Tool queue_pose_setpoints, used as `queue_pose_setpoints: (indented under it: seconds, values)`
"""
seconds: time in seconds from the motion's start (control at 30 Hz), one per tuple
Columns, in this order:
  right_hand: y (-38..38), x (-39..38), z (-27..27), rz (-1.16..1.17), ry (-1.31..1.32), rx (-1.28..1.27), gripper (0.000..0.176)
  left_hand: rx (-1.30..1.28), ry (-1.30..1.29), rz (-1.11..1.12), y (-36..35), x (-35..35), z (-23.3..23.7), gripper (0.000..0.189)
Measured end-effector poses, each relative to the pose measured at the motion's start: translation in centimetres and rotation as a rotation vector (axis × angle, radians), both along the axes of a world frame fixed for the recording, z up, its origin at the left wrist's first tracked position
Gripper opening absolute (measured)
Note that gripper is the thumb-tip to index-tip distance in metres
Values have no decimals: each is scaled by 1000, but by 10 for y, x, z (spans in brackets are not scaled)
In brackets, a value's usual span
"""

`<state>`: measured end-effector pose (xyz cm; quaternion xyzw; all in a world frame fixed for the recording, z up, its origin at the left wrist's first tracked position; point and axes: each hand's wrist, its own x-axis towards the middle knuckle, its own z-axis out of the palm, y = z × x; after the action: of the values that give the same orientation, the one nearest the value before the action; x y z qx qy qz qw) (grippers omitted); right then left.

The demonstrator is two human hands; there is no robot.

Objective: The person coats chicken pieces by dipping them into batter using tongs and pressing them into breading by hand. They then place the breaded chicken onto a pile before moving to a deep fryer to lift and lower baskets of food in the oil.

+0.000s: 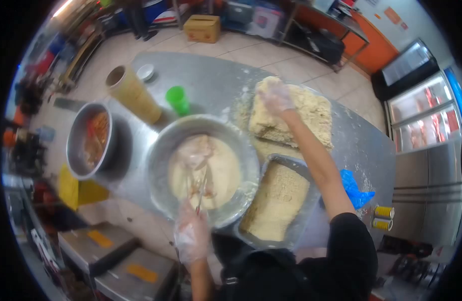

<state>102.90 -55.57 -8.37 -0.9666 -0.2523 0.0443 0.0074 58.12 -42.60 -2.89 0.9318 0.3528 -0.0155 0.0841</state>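
My left hand (pixel 192 233), in a clear plastic glove, is closed round the handles of metal tongs (pixel 198 200). The tongs reach into a large metal bowl (pixel 158 165) of pale, creamy batter (pixel 226 178). Batter-coated pieces of meat (pixel 195 153) lie in it, one of them around the tong tips. My right hand (pixel 277 99), also gloved, rests on a big mound of pale, crumbly breading (pixel 311 118), its fingers laid over the top. Below the mound, right of the bowl, a deep grey tray (pixel 310 188) holds more breading (pixel 278 200).
On the steel table (pixel 216 70) stand a cardboard tube roll (pixel 135 95), a green cup (pixel 178 99) and a small white dish (pixel 145 72). A metal bowl of reddish food (pixel 73 150) is at left. Right of my arm are a blue plastic bag (pixel 355 190) and two yellow cans (pixel 383 212).
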Motion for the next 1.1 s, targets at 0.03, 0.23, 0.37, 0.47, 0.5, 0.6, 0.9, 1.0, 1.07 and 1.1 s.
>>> queue_pose_setpoints:
  seconds: [0.03, 0.23, 0.37, 0.47, 0.5, 0.6, 0.9, 1.0, 1.07, 1.1]
  values:
    - [-9, 16, -28, 69, -224, 133, 75, 3, 22, 41, -1, -3, -22, 43]
    - [-27, 52, -47, 216, 45, -169, 71, -18, 31, -11, 12, -5, -12, 31]
    - [-37, -39, 58, -103, 171, -14, 64, 54, 67, -74, 12, -11, -27, 36]
    - [-70, -85, 66, -105, 76, 340, 58, 59, -137, -179, 19, -27, -2, 38]
    - [-92, -86, 39, 30, -37, 464, 57, 61, -131, -181, 19, -29, -14, 38]
    - [-133, -114, -1, 217, -147, 769, 56, -441, -857, -71, 25, -19, -58, 36]
    - [-185, -174, 25, -219, 260, 838, 60, 145, 122, -247, 27, 13, -14, 26]
    - [-195, -182, 15, -201, 331, 1015, 62, -105, 197, -155, 19, 6, 6, 28]
    - [-197, -189, 17, -202, 368, 1117, 63, -125, 187, -144, 15, 2, 13, 29]
    - [-196, -192, 22, -216, 391, 1088, 64, -143, 226, -94, 13, 3, 22, 28]
